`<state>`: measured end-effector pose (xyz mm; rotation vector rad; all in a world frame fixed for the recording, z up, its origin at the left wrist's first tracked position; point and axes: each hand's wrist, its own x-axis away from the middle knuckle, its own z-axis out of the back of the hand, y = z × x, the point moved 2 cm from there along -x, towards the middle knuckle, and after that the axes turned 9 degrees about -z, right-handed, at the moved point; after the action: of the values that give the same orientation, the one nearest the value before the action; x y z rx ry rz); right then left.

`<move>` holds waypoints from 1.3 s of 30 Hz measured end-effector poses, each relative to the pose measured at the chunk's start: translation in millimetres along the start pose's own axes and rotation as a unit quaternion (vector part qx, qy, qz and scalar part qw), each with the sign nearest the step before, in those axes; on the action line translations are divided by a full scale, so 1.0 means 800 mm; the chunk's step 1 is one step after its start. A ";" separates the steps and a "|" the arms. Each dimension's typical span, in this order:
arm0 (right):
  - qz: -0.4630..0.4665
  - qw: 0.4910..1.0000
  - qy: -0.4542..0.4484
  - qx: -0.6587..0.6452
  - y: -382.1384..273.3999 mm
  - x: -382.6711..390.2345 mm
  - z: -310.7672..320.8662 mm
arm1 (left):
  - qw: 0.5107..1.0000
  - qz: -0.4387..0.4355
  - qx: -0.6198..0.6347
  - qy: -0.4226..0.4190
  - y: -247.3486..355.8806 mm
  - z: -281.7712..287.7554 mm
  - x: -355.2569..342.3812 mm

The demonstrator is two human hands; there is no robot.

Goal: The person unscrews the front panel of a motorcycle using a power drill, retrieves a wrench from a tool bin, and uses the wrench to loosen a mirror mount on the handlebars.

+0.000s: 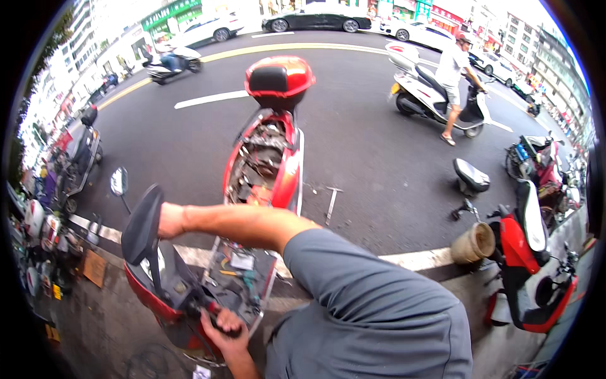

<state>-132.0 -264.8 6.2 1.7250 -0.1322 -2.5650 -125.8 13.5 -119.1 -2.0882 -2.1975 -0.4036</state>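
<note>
A red scooter (287, 170) stands before me with the inside of its body exposed below the red rear box (278, 82). My left hand (224, 331) is closed around a black handlebar grip (230, 323) at the lower middle. Across to the left reaches my right hand (169, 221), its fingers hidden behind a black mirror (139, 230). The footboard (255, 303) carries scattered tools and a small pale item (243, 260).
Parked scooters (527, 246) line both sides; a beige bucket (472, 243), a loose seat (470, 174) and a T-handled tool (333, 202) are at right. A person (453, 69) straddles a white scooter in the road. Cars (315, 20) and another rider (170, 60) are beyond.
</note>
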 end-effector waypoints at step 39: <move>-0.254 0.927 -0.225 -0.160 -0.246 -0.064 -0.073 | 0.466 -0.526 -0.673 0.233 0.176 0.107 0.283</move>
<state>-57.1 -66.9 12.2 1.1407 0.7742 -3.0647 8.9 258.8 -128.4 0.2557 -2.4304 -2.9611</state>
